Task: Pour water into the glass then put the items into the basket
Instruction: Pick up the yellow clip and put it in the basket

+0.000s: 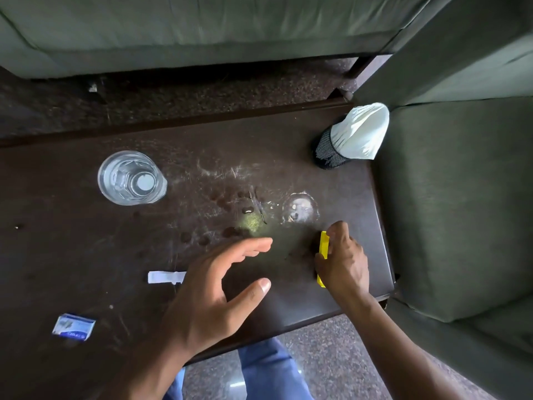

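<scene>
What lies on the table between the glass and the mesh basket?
In the head view, no item lies between the glass and the mesh basket: only bare table, with pale scratches and smears.

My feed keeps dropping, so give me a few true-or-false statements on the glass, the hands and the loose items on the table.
1. The glass holds water. True.
2. The right hand grips a yellow item. True.
3. The left hand holds the white strip. False: its fingers are spread and hold nothing; the strip lies on the table.
4. The blue-and-white packet is inside the mesh basket. False: it lies on the table, near the left front.
</scene>
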### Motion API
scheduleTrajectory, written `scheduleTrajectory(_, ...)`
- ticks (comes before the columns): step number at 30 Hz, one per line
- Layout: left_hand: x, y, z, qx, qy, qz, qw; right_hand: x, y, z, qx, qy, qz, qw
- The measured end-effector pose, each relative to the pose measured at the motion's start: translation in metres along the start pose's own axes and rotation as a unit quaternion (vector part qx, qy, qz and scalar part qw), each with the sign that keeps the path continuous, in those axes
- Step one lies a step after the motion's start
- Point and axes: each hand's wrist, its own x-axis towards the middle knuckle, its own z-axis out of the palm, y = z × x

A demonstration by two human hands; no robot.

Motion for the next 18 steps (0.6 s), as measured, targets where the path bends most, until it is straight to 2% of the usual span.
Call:
scheduleTrajectory(4, 0.007, -0.002, 0.004, -0.051, -0.01, -0.027, 0.998, -0.003, -0.007, -0.009, 0.093, -0.007, -0.02, 0.995)
scheduleTrajectory(8, 0.017, -0.003, 0.003, -0.145, -0.013, -0.105, 0.984, -0.018, -0.03, -0.016, 0.204, -0.041, -0.069, 0.976)
scheduleTrajectory(14, 0.016, -0.01, -0.002, -0.225, 0.09, -0.173, 0.955, -0.056, -0.078, -0.008, 0.399, -0.167, -0.129, 0.892)
scheduleTrajectory(18, 0.005, -0.009, -0.016, -0.326, 0.165, -0.218, 0.905, -0.082, -0.109, 0.005, 0.466, -0.226, -0.141, 0.844)
